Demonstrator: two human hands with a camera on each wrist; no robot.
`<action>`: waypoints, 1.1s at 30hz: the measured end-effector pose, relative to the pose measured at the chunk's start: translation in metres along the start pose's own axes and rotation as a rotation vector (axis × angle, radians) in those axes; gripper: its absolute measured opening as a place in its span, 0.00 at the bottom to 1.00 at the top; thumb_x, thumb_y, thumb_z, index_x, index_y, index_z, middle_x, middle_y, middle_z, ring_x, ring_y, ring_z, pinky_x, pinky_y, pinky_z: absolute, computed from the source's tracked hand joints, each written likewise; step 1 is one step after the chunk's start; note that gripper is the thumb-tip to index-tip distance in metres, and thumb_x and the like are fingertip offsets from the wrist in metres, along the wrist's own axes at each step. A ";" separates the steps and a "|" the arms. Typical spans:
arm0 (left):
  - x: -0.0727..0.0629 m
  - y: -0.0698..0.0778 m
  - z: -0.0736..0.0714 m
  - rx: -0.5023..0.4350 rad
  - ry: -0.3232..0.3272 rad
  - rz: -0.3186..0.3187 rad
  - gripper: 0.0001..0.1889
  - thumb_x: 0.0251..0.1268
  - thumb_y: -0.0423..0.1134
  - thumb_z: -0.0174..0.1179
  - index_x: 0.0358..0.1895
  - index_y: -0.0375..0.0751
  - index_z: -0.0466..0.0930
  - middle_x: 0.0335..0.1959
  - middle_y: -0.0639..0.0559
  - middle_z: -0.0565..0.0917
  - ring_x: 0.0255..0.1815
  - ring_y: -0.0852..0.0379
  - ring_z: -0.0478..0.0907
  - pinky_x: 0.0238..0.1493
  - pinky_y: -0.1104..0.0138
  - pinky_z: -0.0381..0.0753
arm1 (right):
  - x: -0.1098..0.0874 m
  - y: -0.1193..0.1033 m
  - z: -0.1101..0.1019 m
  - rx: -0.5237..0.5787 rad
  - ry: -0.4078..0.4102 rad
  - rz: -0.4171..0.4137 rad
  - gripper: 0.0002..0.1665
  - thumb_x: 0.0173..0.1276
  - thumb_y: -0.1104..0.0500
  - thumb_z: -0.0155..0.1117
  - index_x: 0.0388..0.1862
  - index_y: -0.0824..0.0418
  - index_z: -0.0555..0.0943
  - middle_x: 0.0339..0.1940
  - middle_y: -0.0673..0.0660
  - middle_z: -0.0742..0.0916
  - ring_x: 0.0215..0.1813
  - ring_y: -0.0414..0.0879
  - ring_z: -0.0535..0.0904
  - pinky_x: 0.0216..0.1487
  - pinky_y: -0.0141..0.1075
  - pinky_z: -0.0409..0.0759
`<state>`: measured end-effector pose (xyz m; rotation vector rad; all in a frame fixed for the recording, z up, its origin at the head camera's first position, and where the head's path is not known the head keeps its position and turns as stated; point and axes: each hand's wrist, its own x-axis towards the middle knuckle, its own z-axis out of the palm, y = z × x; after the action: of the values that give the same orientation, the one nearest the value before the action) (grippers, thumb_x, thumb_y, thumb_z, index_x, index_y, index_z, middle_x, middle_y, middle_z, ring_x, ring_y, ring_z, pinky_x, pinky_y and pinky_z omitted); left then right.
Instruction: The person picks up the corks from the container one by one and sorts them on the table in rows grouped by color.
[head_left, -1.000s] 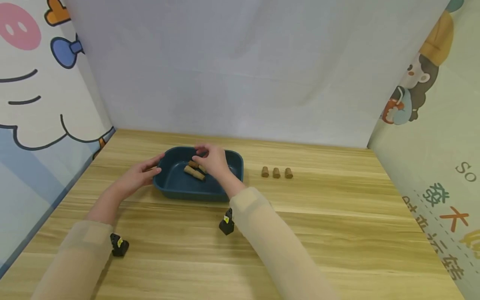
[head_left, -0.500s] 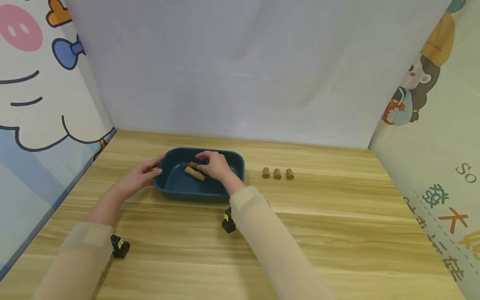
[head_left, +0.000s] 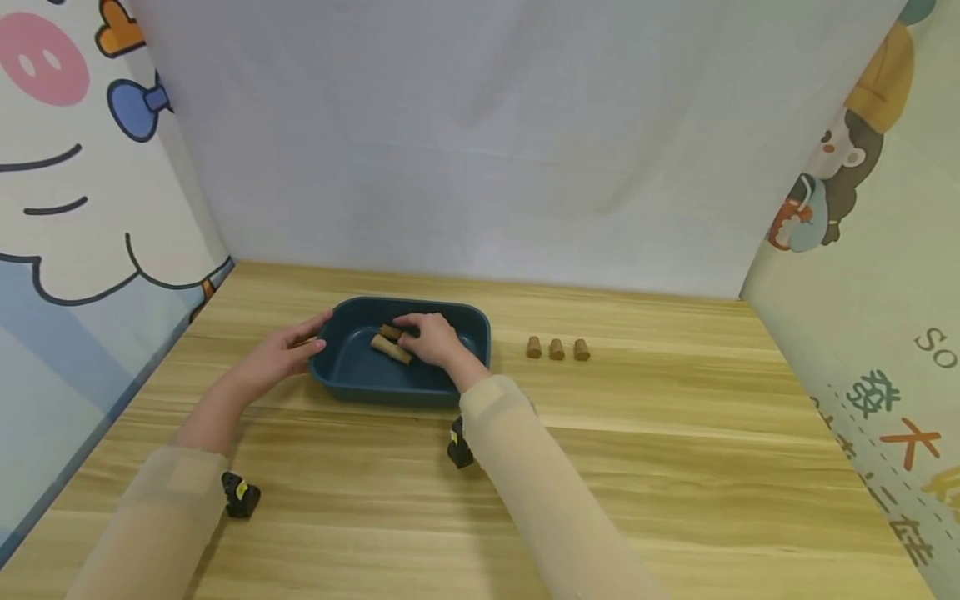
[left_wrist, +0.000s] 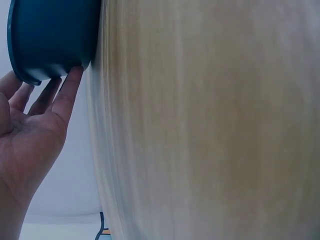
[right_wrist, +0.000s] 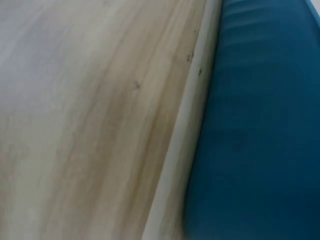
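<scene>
A dark teal basin sits on the wooden table, with a longish tan cork piece and a browner cork lying inside it. My left hand rests against the basin's left end, fingertips on its outer wall and thumb by the rim. The left wrist view shows those fingers reaching up to the basin wall. My right hand is down inside the basin, thumb and index finger right at the corks; I cannot tell whether they pinch one.
Three tapered corks stand in a row on the table to the right of the basin. A black device with a yellow label sits by each cuff, left and right. A pale cloth hangs behind the table.
My right hand has lowered into the basin and now covers a cork piece that showed under its fingers a second ago. My left hand stays at the basin's end.
</scene>
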<state>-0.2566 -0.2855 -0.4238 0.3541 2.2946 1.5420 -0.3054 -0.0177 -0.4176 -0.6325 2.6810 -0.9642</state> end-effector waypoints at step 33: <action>0.005 -0.010 -0.002 0.019 -0.002 0.003 0.33 0.75 0.48 0.45 0.76 0.54 0.42 0.77 0.45 0.41 0.75 0.39 0.46 0.62 0.47 0.68 | 0.013 -0.015 0.012 -0.348 -0.210 -0.156 0.28 0.76 0.57 0.48 0.73 0.47 0.62 0.70 0.47 0.70 0.64 0.50 0.64 0.52 0.40 0.67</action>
<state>-0.2620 -0.2894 -0.4328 0.3645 2.3103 1.5214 -0.3077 -0.0408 -0.4177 -0.9648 2.6557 -0.4301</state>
